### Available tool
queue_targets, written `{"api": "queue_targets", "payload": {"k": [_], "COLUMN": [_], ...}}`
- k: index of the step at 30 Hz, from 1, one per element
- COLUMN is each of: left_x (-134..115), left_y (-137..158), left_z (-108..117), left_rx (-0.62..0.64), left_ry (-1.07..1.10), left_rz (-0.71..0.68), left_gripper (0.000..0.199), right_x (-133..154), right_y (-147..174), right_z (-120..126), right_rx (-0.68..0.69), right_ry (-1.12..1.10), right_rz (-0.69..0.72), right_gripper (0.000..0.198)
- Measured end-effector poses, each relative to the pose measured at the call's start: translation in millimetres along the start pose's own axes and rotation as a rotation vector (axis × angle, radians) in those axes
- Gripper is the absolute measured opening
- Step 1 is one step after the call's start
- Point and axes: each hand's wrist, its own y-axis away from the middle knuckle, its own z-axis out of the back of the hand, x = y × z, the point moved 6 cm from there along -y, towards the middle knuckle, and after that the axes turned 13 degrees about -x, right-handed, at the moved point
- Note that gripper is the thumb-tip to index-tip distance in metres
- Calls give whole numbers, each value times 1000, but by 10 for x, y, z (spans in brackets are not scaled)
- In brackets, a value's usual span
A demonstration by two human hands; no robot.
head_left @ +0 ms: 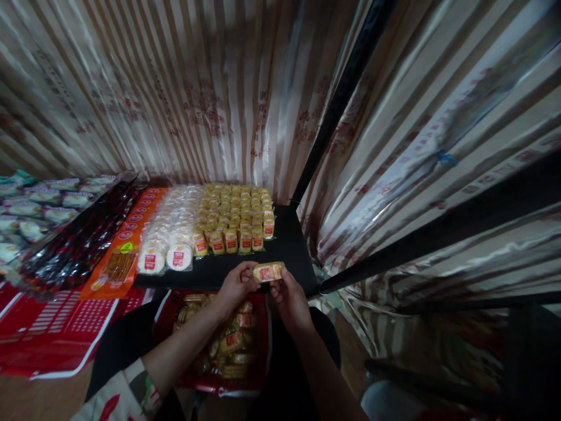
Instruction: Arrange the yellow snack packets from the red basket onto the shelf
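Pinching yellow snack pack (268, 272) between both hands: left hand (234, 287) grips left end, right hand (289, 298) grips right end. Long axis runs crosswise between grips. Yellow pack rows (236, 219) lie beyond, red bag (219, 342) beneath.

A black shelf (289, 245) runs along a striped, shiny curtain (184, 88). On it stand rows of small yellow packets (239, 213), packed close together, and just to their left lie round white cakes (169, 234) in clear wrappers (each with a red label). Next come flat orange packs (125, 245), then dark red packs (81, 237), and farthest left pale green-and-white bags (26, 210). A black pole (346, 88) slants up from the shelf's back corner.
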Motion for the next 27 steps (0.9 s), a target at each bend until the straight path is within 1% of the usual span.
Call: {"api": "queue_targets", "payload": {"k": [1,3,5,7,9,10,11,13,14,16,18,22,27], "left_x": [61,186,289,358,390,384,358,256,197,98,40,-9,-32], "left_y": [12,28,22,-11,-65,-94,-118,-148,-153,-160,-181,-279,-399], "left_z": [-28,-92,-158,-214,-228,-214,-192,-168,-184,-261,-349,-468,-495], "left_rx": [-39,-108,-149,-159,-181,-212,-253,-319,-321,-275,-227,-213,-232], "left_ry": [42,103,108,68,-30,-109,-202,-380,-445,-516,-550,-587,-631], "left_rz": [15,33,28,12,-16,-48,-99,-250,-334,-473,-547,-594,-617], "left_gripper": [39,33,30,26,24,26,29,35,37,40,42,44,42], "right_x": [-12,-84,-146,-164,-116,-73,-25,79,126,200,239,245,216], "right_y": [-1,0,-11,-57,-150,-214,-287,-453,-542,-719,-885,-1148,-1297], "right_z": [5,26,61,112,159,169,163,113,75,-10,-92,-210,-306], "right_rx": [-14,-42,-50,-61,-87,-98,-102,-95,-91,-84,-80,-73,-63], "right_ry": [4,-2,8,49,121,158,193,248,272,325,383,510,557], "right_rz": [29,28,45,88,163,203,239,304,334,397,460,578,641], "right_gripper": [29,31,34,37,40,42,44,48,49,51,52,51,50]}}
